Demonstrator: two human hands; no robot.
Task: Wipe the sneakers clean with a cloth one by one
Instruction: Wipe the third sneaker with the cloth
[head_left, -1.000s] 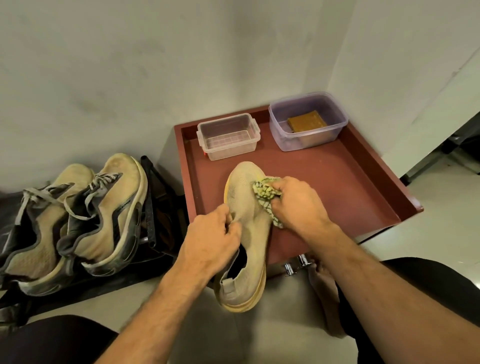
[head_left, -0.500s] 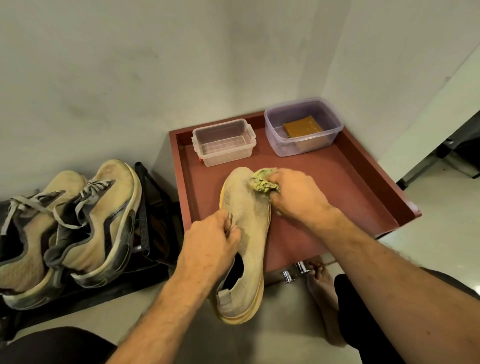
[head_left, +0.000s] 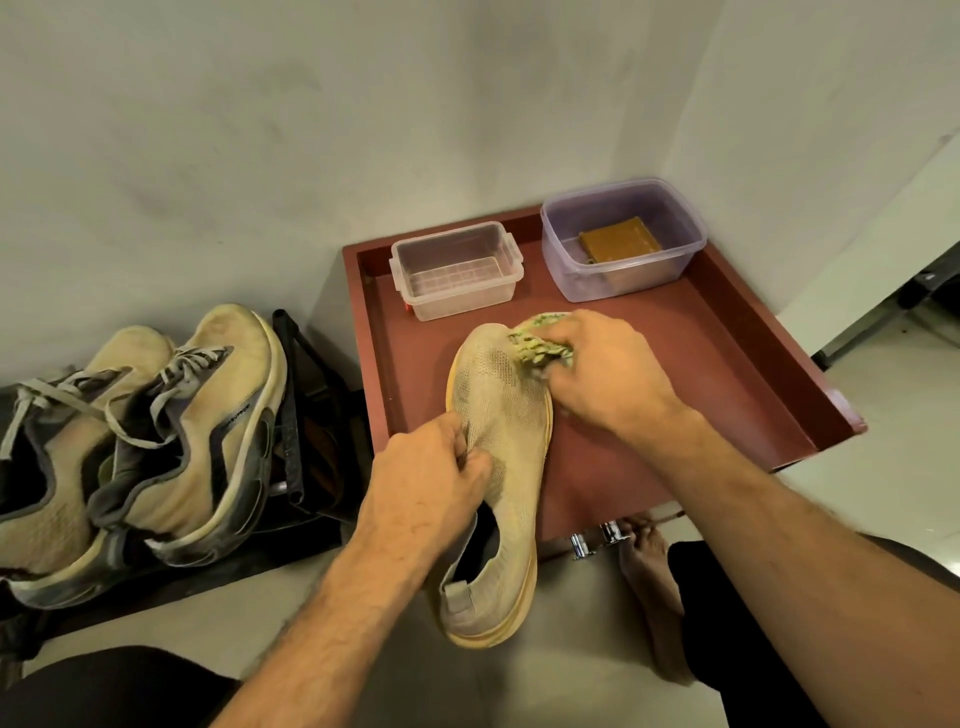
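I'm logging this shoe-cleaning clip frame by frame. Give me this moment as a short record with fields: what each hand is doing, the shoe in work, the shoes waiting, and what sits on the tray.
left hand: left hand grips the knit sneaker at its midfoot
right hand: right hand presses the green cloth on the toe
shoe position: toe over the red tray, heel past its near edge
waiting: two laced sneakers, on the left
on tray: clear tub; purple tub holding a brown block
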